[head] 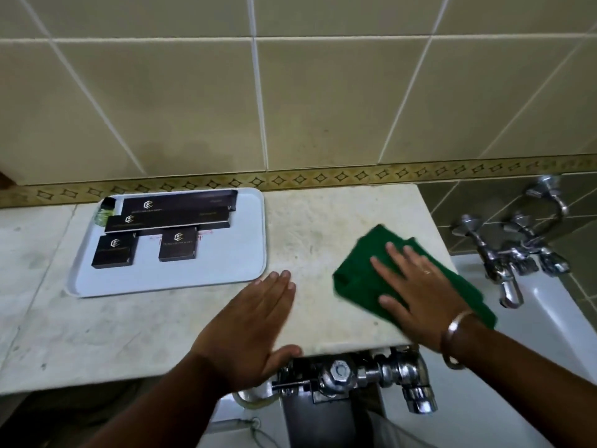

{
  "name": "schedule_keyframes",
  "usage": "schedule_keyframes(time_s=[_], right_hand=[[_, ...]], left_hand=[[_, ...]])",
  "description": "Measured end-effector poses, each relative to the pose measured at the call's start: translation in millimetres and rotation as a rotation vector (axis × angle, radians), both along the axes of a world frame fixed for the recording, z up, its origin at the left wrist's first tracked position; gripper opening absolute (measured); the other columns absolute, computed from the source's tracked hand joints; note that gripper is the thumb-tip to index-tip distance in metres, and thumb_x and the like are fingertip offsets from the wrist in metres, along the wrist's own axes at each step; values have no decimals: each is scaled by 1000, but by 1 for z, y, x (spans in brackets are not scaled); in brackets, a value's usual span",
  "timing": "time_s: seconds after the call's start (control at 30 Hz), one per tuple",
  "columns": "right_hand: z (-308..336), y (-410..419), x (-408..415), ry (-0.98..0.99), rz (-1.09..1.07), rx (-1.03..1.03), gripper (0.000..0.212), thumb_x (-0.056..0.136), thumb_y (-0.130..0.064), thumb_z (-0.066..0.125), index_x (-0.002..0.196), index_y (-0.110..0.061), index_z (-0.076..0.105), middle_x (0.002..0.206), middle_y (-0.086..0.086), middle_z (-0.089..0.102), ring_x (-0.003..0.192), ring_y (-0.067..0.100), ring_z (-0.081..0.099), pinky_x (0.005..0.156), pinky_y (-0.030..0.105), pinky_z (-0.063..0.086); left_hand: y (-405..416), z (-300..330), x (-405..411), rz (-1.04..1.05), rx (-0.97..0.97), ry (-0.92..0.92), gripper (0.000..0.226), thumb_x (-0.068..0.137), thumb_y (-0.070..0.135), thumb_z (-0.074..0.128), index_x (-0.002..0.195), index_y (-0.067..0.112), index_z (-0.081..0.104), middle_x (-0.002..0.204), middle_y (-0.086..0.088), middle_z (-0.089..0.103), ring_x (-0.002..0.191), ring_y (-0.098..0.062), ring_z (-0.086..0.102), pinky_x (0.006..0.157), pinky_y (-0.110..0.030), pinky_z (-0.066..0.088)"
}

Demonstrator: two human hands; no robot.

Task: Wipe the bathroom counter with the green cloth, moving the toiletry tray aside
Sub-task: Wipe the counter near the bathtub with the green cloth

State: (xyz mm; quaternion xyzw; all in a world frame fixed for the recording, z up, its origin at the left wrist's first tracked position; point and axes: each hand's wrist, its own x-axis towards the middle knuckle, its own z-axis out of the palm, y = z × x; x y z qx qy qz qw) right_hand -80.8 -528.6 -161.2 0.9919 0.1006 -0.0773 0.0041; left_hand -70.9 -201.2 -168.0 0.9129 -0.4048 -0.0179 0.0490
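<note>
Nearest, the left hand (255, 321) is laid flat and empty on the tabletop (310, 227), the right hand (416, 295) is spread flat on the green cloth (358, 276) at the right edge, where it could be swept off, and farther left the toiletry tray (232, 273) is set with its long axis along the wall.

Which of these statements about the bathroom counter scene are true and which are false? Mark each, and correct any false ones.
1. The right hand presses flat on the green cloth. True.
2. The left hand is gripping the tray. False: it lies open on the counter, just right of the tray's near corner.
3. The tray holds dark boxes. True.
4. The cloth lies on top of the tray. False: it lies on the counter's right part, apart from the tray.
5. The tray sits against the tiled wall. True.
</note>
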Motion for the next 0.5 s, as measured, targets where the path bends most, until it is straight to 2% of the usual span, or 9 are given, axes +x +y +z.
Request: schedule_keyframes(time_s=[0.1,0.17,0.27,0.37,0.47,0.5], right_hand=[[1,-3,50,-5,-400,-24,66,92,-59,5,151,-31,-2,161,11,3,146,36,10,118,49,11],[2,20,98,0,-510,-8,66,94,-54,8,152,-25,-5,161,14,-2,146,37,4,118,50,9],[-1,74,116,4,-301,7,65,95,-53,10,150,-26,-9,160,12,-8,146,36,-3,118,50,5],[-6,75,46,-7,1,23,64,91,-57,11,147,-35,-10,158,6,-6,146,31,2,115,46,6],[-4,18,-2,-34,14,10,62,93,-59,13,149,-34,7,156,9,19,141,34,27,110,48,21],[-4,-5,3,-25,-41,-25,62,93,-59,9,149,-33,6,156,9,19,141,35,28,110,49,22]], left_hand=[[2,-2,-1,-1,-33,1,84,93,64,40,149,2,34,159,-17,26,148,-31,23,115,-45,25],[1,-4,-1,1,-33,-20,84,92,63,41,149,2,34,159,-17,26,148,-32,23,115,-45,25],[0,-1,-2,10,-3,-52,84,92,62,42,146,-2,37,157,-21,29,146,-34,26,114,-48,30],[-3,5,-4,41,39,-52,85,91,61,43,144,-5,39,154,-25,31,144,-38,29,110,-51,37],[-3,5,-6,44,52,-54,86,91,63,42,146,-3,37,155,-24,30,145,-37,27,113,-49,34],[-2,4,-5,44,43,-54,86,91,64,41,146,-2,36,156,-23,29,146,-35,25,114,-48,31]])
